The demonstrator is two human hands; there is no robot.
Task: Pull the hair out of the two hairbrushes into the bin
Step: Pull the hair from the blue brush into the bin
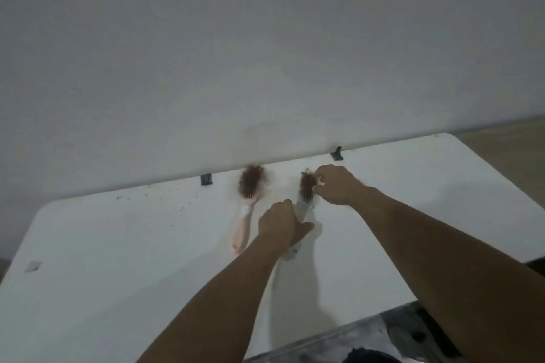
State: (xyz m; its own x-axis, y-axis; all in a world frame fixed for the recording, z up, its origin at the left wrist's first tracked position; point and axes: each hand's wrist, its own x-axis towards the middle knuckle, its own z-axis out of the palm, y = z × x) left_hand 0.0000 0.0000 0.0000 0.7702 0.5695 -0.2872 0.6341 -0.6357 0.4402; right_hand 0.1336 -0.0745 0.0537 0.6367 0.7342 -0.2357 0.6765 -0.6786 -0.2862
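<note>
Hair (pixel 306 187) on the white hairbrush (pixel 302 209) lies just left of our right hand (pixel 336 186), whose fingers (pixel 319 180) pinch it, while our left hand (pixel 280 224) clamps the handle, long axis running near to far. A pink hairbrush (pixel 244 224) with its own clump lies on the tabletop (pixel 118 244) to the left. What may be the bin (pixel 371 356) shows dark at the near edge; contents unclear.

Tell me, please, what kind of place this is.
Probably a plain indoor room set up for the job: a white folding table pushed against a bare wall, with two hair-filled brushes, pink and white, on it.
</note>
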